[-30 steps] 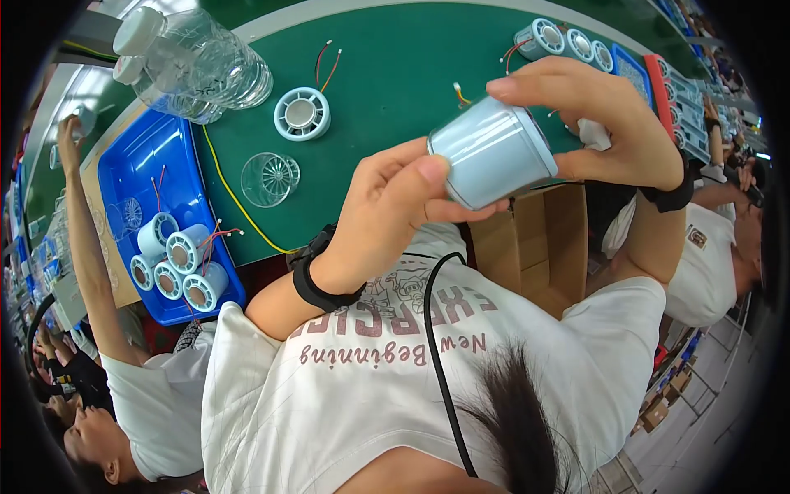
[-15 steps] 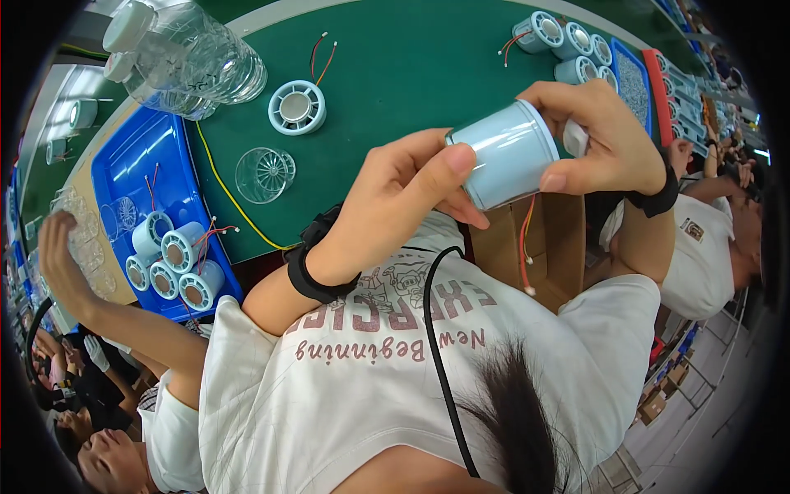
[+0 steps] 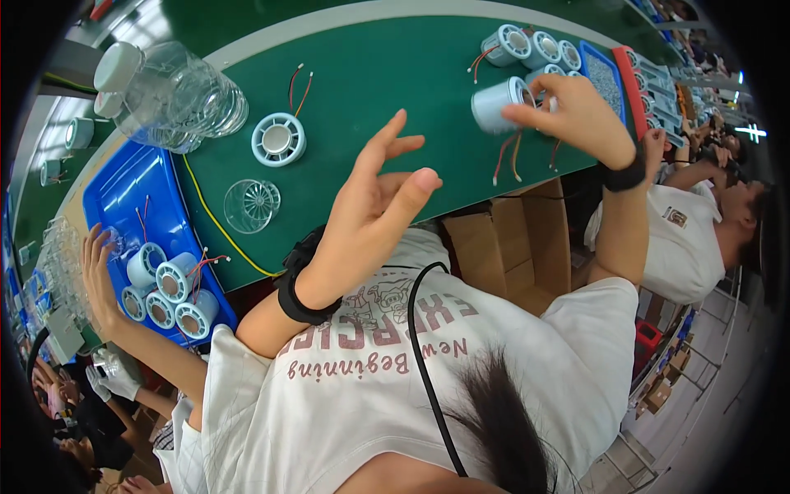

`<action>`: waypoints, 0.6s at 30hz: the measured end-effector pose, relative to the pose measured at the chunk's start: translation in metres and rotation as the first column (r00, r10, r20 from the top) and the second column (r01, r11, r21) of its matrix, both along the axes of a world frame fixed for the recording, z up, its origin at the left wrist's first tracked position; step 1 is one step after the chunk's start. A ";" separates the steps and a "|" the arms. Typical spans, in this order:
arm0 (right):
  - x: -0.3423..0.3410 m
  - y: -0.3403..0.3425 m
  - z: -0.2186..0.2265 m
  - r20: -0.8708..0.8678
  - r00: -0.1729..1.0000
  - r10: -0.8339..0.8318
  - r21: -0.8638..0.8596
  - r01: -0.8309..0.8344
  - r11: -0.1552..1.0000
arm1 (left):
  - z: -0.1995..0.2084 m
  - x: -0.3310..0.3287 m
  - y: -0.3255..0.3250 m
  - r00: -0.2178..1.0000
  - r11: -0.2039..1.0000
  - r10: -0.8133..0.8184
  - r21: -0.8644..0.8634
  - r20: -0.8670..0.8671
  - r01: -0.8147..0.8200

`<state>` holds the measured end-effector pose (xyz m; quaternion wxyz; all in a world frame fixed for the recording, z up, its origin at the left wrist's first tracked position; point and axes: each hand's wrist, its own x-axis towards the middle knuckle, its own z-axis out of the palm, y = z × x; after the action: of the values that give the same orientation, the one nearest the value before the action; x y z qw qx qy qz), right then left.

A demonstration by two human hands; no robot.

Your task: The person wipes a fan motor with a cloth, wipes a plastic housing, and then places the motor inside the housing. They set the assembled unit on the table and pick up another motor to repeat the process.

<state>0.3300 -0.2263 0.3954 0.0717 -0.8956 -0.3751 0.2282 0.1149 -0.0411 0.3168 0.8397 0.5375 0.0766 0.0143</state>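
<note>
My right hand [image 3: 580, 123] grips a light-blue cylindrical housing [image 3: 492, 107] by its ring-shaped end, tilted over the green table [image 3: 370, 82]. Thin red and dark wires with small white plugs hang below it. Similar housings [image 3: 504, 45] stand grouped just beyond that hand. Nothing is in my left hand [image 3: 366, 218], which hovers above the table's near part, fingers spread. To its left are another light-blue housing [image 3: 263, 153], lying with its round metal disc upward and wires pointing away, and a clear ribbed cup [image 3: 252, 206].
Clear bottles [image 3: 189, 90] stand at the far left. Several housings lie in a blue tray [image 3: 123, 177], with a co-worker's hand [image 3: 99, 276] at its left edge. A blue tray of small granules [image 3: 602, 78] sits right, beside a red bar [image 3: 630, 90]. A cardboard box [image 3: 473, 255] is below the table edge.
My right hand has carried the housing away and to the back right, toward the grouped ones. My left hand has let go of it and opened. The co-worker's hand has moved to the left tray.
</note>
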 end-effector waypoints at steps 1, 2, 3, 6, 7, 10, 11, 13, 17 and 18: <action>0.014 -0.009 -0.017 0.148 0.988 -0.050 -0.047 0.058 0.997 | 0.000 0.001 0.001 1.000 1.000 -0.007 -0.017 0.007 0.007; 0.024 -0.016 -0.029 0.293 0.952 -0.091 -0.088 0.121 0.989 | 0.000 0.001 0.002 1.000 0.999 -0.014 -0.035 0.014 0.015; 0.029 -0.017 -0.038 0.305 0.948 -0.093 -0.087 0.125 0.988 | 0.001 0.001 0.002 1.000 0.999 -0.017 -0.036 0.026 0.018; 0.039 -0.011 -0.056 0.411 0.890 -0.195 -0.067 0.243 0.968 | 0.004 -0.003 0.002 0.999 1.000 -0.023 0.001 0.039 0.023; 0.038 -0.007 -0.054 0.417 0.888 -0.192 -0.062 0.238 0.969 | 0.005 -0.005 0.003 0.999 1.000 -0.018 0.005 0.047 0.017; 0.032 0.009 -0.043 0.504 0.841 -0.196 -0.195 0.332 0.923 | 0.007 -0.008 0.008 1.000 0.998 -0.018 0.064 0.019 0.016; 0.034 0.021 -0.038 0.510 0.839 -0.190 -0.185 0.323 0.928 | 0.006 -0.008 0.009 1.000 0.997 -0.006 0.072 0.027 0.004; 0.034 0.053 -0.023 0.502 0.851 -0.156 0.078 0.134 0.988 | 0.002 -0.009 0.009 1.000 0.999 -0.002 0.049 0.025 0.001; 0.067 0.135 -0.029 0.405 0.914 -0.001 0.274 -0.121 0.954 | -0.001 -0.014 0.014 0.999 0.998 -0.024 0.067 0.049 0.021; 0.087 0.158 -0.040 0.402 0.915 0.026 0.263 -0.143 0.954 | 0.000 -0.015 0.015 0.997 0.996 -0.041 0.079 0.060 0.036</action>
<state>0.4175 -0.0686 0.3559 0.1136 -0.8860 -0.4495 -0.0103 0.1000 -0.0256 0.3169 0.8201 0.5706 0.0398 0.0175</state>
